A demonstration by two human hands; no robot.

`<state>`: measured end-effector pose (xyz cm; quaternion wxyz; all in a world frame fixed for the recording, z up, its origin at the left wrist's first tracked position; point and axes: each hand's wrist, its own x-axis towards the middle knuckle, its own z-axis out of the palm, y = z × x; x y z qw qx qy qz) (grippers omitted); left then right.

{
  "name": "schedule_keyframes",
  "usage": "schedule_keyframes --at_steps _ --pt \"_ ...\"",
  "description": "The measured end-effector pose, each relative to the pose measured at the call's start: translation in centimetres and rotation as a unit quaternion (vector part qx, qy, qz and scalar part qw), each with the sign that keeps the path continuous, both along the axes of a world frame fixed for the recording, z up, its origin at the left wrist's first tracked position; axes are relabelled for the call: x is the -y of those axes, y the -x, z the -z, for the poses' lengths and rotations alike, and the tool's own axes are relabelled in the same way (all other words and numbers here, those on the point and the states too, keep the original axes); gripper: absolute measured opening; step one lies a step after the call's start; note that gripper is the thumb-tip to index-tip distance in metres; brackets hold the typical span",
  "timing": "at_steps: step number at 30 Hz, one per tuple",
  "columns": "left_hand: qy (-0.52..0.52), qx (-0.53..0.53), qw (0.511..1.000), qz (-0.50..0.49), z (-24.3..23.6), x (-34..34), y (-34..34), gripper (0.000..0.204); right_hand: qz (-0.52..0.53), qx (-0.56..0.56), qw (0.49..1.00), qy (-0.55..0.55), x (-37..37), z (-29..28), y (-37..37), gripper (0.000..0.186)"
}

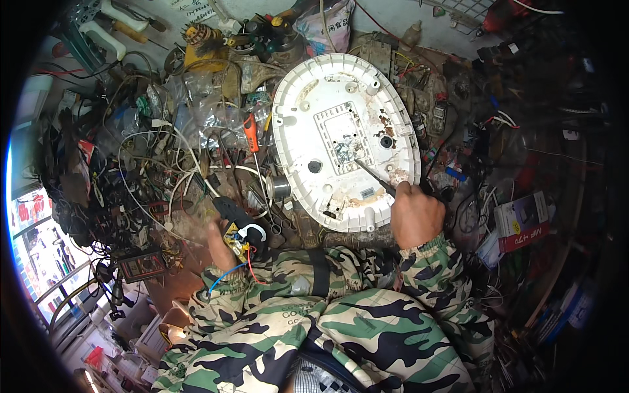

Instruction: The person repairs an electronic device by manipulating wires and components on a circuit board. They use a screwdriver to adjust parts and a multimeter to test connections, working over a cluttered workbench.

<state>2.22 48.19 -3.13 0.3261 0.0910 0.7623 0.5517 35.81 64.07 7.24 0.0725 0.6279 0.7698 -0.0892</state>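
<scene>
A large white oval plastic base (pixel 303 134), rust-stained in places, leans on the cluttered bench in front of me. At its lower right edge my right hand (pixel 417 213) is closed around a thin dark tool (pixel 375 175). The tool's tip reaches the rectangular recess in the middle of the base; its exact kind is unclear. To the left, low down, my left hand (pixel 220 237) grips a small yellowish circuit board (pixel 232 240). A black part with a white ring, plus red and blue wires, hangs with the board. Some fingers of this hand are hidden.
An orange-handled screwdriver (pixel 251 133) lies left of the base, above a pair of scissors (pixel 283 224). Tangled cables and plastic bags cover the left side. A multimeter (pixel 142 266) sits at lower left. A red and white box (pixel 522 221) stands at right.
</scene>
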Motion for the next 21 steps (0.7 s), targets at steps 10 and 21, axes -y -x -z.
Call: schedule_keyframes --at_steps 10,21 --pt "-0.02 0.008 1.0 -0.011 -0.4 -0.4 -0.5 0.051 -0.008 -0.202 0.977 0.065 -1.9 2.1 2.8 0.013" --pt "-0.016 0.021 1.0 -0.01 -0.4 0.5 0.1 0.056 0.063 -0.319 0.944 -0.05 -4.5 7.0 3.9 0.015"
